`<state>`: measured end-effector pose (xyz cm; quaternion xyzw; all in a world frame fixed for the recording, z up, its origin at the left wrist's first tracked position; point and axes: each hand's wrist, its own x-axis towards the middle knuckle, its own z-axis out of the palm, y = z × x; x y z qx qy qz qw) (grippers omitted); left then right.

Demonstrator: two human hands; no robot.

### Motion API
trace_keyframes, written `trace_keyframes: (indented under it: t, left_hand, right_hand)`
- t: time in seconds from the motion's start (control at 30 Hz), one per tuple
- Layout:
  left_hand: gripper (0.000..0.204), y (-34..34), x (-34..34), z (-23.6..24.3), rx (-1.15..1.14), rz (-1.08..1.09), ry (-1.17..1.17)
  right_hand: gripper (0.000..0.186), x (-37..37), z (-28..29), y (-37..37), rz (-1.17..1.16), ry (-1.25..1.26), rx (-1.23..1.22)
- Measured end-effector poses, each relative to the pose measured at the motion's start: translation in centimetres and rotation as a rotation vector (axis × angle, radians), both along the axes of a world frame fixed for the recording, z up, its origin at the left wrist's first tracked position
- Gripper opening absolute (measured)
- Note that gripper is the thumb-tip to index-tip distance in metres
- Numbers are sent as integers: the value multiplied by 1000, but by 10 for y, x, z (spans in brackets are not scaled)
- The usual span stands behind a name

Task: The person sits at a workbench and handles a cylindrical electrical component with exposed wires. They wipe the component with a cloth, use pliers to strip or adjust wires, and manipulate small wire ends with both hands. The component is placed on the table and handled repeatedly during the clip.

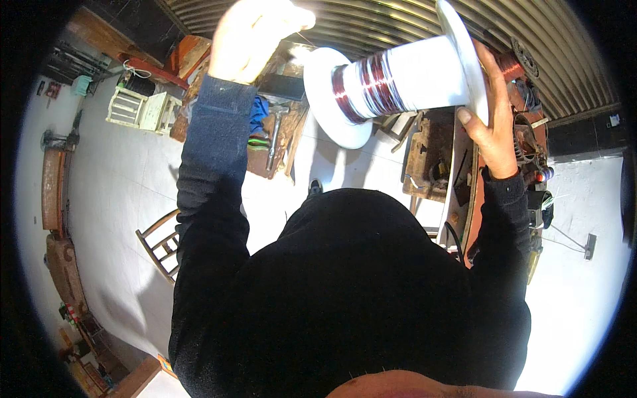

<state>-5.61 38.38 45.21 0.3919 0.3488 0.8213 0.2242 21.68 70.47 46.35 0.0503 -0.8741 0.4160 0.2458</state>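
A large white spool [428, 73] with dark copper-coloured wire [375, 85] wound in bands round its core is held up sideways at the upper middle. My right hand [491, 119] grips its right flange, thumb low on the near side and fingers behind. Left of the spool, my left hand [249, 40] is raised at the top edge, pale with glare, its fingers curled together near a faint thin strand. What they pinch is too washed out to make out.
Below lie a worn workbench with a steel tool [273, 139] and blue cloth [259, 113], and a wooden table [421, 172] at right. A wooden chair [159, 245] stands left, white chairs [129, 106] behind it. A corrugated shutter [564, 73] spans the top.
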Motion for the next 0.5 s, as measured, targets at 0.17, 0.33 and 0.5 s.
trace_keyframes:
  t: [0.17,0.33,0.5]
  left_hand:
    - [32,-75,-14,38,163,236,-17]
    - [33,-168,-31,46,164,336,129]
    - [32,-283,-59,14,90,286,117]
  right_hand:
    - [85,19,-34,-18,-176,-181,50]
    - [78,30,-98,-24,-417,-397,-11]
    - [91,59,-200,-43,-735,-718,235]
